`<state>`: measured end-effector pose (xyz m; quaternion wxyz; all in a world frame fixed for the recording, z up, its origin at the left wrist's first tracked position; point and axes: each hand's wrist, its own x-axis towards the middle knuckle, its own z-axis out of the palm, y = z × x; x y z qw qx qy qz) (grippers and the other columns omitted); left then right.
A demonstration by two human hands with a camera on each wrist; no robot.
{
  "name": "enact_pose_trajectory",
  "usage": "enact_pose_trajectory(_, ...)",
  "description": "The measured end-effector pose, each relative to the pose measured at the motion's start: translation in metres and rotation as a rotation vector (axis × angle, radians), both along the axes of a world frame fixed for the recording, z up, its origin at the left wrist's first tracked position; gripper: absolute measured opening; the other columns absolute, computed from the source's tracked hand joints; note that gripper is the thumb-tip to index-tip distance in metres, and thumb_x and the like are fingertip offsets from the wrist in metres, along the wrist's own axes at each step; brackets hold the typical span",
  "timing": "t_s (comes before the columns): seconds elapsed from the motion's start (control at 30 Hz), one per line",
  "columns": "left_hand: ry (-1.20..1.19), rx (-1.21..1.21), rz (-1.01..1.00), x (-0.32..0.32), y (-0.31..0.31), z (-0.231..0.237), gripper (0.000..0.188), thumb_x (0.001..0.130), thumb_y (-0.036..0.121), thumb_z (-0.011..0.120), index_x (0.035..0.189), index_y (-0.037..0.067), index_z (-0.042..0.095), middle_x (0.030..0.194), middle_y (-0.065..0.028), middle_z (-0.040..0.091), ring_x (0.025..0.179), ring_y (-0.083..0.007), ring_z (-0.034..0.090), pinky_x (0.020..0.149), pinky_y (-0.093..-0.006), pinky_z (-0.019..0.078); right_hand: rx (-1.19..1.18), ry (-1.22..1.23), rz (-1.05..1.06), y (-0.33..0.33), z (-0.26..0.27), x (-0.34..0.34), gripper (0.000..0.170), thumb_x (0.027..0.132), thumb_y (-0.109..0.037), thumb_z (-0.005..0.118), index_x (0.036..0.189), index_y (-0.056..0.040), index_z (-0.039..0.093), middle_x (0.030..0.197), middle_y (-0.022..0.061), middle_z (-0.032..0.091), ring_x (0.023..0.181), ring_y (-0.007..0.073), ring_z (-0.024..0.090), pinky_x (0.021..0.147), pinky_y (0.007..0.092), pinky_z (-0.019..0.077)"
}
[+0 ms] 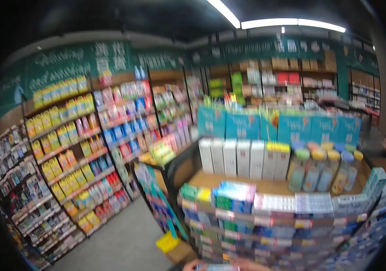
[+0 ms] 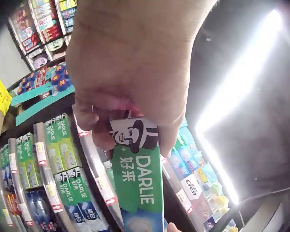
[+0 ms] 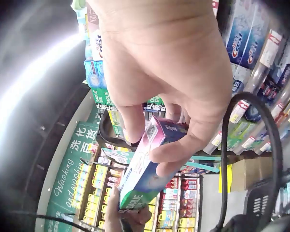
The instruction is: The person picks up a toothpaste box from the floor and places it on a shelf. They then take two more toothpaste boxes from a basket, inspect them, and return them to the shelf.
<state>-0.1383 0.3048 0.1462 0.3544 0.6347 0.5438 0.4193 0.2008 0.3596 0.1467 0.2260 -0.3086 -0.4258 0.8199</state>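
I see from far that the left hand (image 2: 128, 63) and the right hand (image 3: 169, 72) hold one Darlie box (image 2: 137, 179) between them; the fingers (image 3: 179, 149) of each pinch it near one end. Beyond these fingers, similar boxes (image 2: 63, 147) stand in rows.

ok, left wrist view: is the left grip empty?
No, the left grip holds a DARLIE box at one end.

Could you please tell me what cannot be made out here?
Head: left grip and right grip, cut by bottom edge.
Head: price tags, too blurred to read.
Left wrist: far end of DARLIE box, cut by bottom edge.
Right wrist: part of DARLIE box, behind right grip.
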Motion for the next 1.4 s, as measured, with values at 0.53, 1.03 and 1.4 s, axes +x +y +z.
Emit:
enact_pose_trajectory(0.53,-0.343,0.107,-0.070,0.048,0.006,0.130,0.077,0.079,-0.005,0.084,0.148,0.005,0.049,0.138,-0.0094,0.059,0.132,-0.0213,0.056,0.113,-0.0363,0.0437,0.372,0.133,-0.350,-0.021,0.146,0.027,0.074,0.099,-0.016,0.069,0.162,-0.0107,0.031,0.162,0.0141,0.041,0.113,0.0200,0.061,0.089,0.0360,0.0563)
enact_pose_trajectory(1.03,-0.560,-0.081,0.074,0.047,-0.006,0.140,0.054,0.094,0.010,0.074,0.143,0.001,0.051,0.128,-0.0108,0.063,0.115,-0.0178,0.062,0.103,-0.0367,0.0502,0.444,-0.071,-0.495,-0.036,0.165,0.004,0.051,0.097,-0.014,0.072,0.143,-0.0015,0.055,0.111,0.0085,0.066,0.081,0.0110,0.065,0.066,0.0257,0.0544)
enact_pose_trajectory(1.4,-0.802,-0.027,0.137,0.044,-0.005,0.126,0.068,0.086,0.000,0.079,0.147,0.004,0.047,0.141,-0.0123,0.055,0.119,-0.0191,0.059,0.101,-0.0331,0.0497,-0.082,0.050,-0.539,-0.025,0.122,-0.003,0.045,0.104,-0.036,0.061,0.126,0.0027,0.065,0.091,0.0089,0.074,0.061,0.0131,0.063,0.053,0.0242,0.0478)
